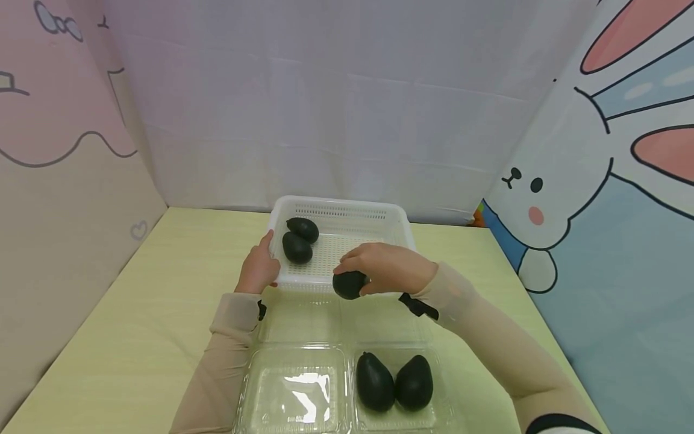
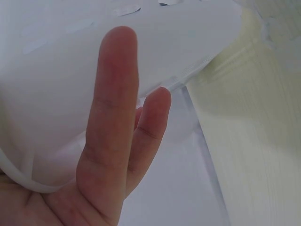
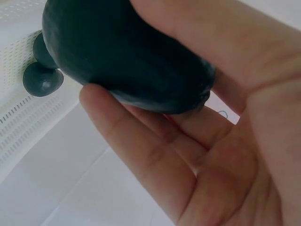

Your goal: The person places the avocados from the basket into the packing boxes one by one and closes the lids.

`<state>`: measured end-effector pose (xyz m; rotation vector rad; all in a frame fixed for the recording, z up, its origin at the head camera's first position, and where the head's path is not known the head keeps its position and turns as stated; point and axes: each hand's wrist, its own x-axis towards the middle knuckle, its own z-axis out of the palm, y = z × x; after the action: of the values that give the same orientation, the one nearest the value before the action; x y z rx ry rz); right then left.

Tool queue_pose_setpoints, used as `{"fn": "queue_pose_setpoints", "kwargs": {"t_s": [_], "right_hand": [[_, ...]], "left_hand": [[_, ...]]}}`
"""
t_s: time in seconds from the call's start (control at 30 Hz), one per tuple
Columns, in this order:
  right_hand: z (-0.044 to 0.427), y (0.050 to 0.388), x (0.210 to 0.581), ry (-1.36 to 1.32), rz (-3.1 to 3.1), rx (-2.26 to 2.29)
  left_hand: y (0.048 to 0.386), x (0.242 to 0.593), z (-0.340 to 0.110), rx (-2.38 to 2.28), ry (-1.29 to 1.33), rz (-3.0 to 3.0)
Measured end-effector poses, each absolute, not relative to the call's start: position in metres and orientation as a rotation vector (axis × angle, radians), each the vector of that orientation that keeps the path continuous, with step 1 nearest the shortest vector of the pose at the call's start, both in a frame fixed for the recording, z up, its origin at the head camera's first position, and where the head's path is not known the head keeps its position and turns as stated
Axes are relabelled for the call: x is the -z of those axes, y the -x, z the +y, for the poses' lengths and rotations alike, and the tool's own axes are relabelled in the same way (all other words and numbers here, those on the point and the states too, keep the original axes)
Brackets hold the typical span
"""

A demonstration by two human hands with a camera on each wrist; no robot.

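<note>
My right hand (image 1: 387,265) holds a dark green avocado (image 1: 348,285) over the near rim of a white plastic basket (image 1: 347,205). In the right wrist view, the fingers and thumb are around this avocado (image 3: 127,56). Two more avocados (image 1: 297,248) lie against each other inside the basket, at its left. My left hand (image 1: 259,265) holds the basket's near left corner; the left wrist view shows its index finger (image 2: 115,94) extended along the outer wall, while the thumb is hidden there. Another two avocados (image 1: 375,382) sit in the right compartment of a clear plastic clamshell box (image 1: 295,348).
The clamshell's left compartment (image 1: 293,392) shows glare, and its transparent lid (image 1: 303,316) lies spread towards the basket. Everything stands on a pale yellow table (image 1: 179,289). A white cloth wall (image 1: 347,120) rises behind, with printed side panels left and right.
</note>
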<state>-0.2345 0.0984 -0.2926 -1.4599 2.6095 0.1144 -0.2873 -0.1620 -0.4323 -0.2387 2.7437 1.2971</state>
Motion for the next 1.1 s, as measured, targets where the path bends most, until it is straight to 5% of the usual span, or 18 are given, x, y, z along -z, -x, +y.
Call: {"fn": "queue_pose_setpoints", "kwargs": {"t_s": [1.1], "right_hand": [[0.123, 0.202, 0.289, 1.479, 2.632, -0.101]], "left_hand": [[0.279, 0.425, -0.159, -1.283, 0.18, 2.806]]}}
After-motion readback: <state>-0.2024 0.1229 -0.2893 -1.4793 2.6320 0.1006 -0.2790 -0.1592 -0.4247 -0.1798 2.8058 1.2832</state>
